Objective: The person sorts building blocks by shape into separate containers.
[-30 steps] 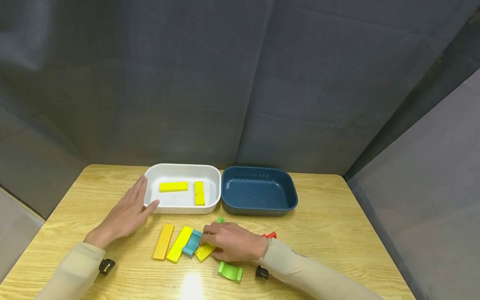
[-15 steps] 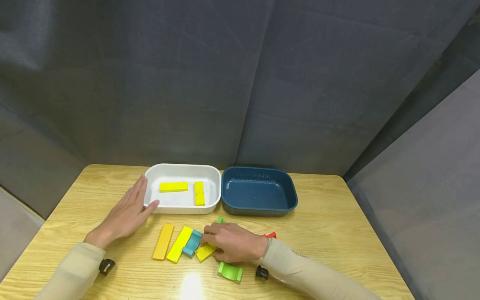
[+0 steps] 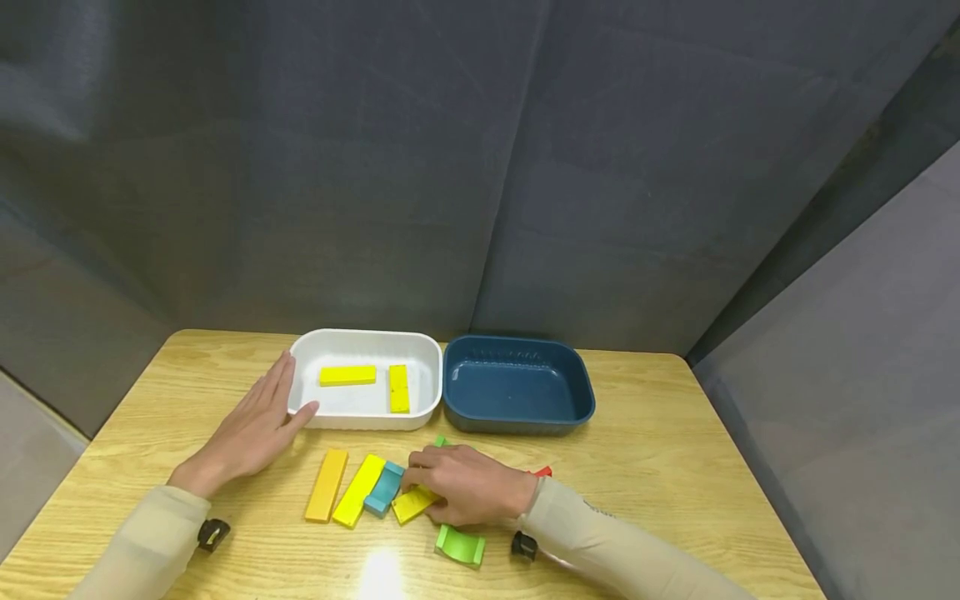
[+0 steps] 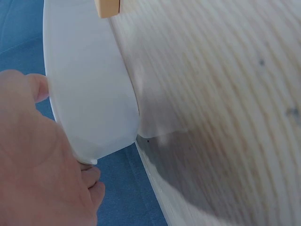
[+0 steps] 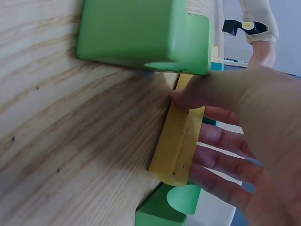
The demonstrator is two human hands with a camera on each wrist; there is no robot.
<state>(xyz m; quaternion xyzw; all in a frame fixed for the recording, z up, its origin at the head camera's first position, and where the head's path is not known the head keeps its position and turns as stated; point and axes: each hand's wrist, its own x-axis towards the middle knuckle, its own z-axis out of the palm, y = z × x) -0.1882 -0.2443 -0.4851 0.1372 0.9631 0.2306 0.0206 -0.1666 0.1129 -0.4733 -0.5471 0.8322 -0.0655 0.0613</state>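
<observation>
With its thumb on one side and fingers on the other, my right hand (image 3: 471, 483) pinches a yellow block (image 5: 176, 148) low over the table. Part of that block lies hidden under the hand in the head view. A blue block with a curved hollow (image 3: 384, 489) is just left of the fingertips. A green block with a hollow (image 3: 461, 546) sits below the hand, and another green block (image 3: 441, 441) peeks out behind it. My left hand (image 3: 251, 425) rests against the left end of a white bin (image 3: 366, 422), its fingers straight and its thumb at the front rim.
Inside the white bin lie two yellow blocks (image 3: 348, 376). A navy bin (image 3: 517, 423) stands against its right side. Nearer on the table are an orange block (image 3: 327, 486) and a yellow block (image 3: 359, 491). Some red (image 3: 544, 472) shows behind the right wrist. Dark cloth hangs behind the table.
</observation>
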